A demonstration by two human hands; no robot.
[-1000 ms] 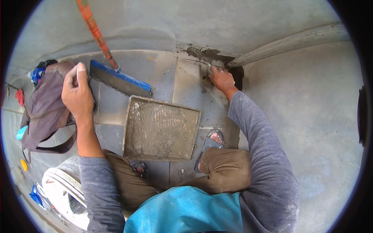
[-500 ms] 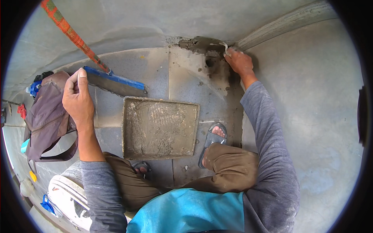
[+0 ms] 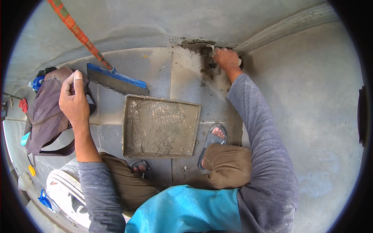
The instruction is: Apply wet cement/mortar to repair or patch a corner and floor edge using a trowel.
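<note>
I crouch over a grey tiled floor. My right hand point(image 3: 226, 59) reaches far forward and grips a small light-handled tool point(image 3: 211, 48), pressed into wet grey mortar point(image 3: 198, 46) in the gap where floor meets wall. My left hand point(image 3: 74, 100) hovers raised at the left, fingers curled shut with the thumb up; nothing shows in it. A square metal tray point(image 3: 132, 120) smeared with mortar lies on the floor between my hands, just ahead of my sandalled feet point(image 3: 213, 140).
A blue-edged squeegee head point(image 3: 116, 80) on an orange-red pole point(image 3: 75, 31) lies behind the tray. A dark purple bag point(image 3: 44, 116) sits at the left. White coiled material point(image 3: 62, 190) is at lower left. A grey wall point(image 3: 318, 116) rises on the right.
My right hand has reached further forward along the mortar joint toward the corner. The view has tilted, shifting tray and squeegee. My left hand stays raised.
</note>
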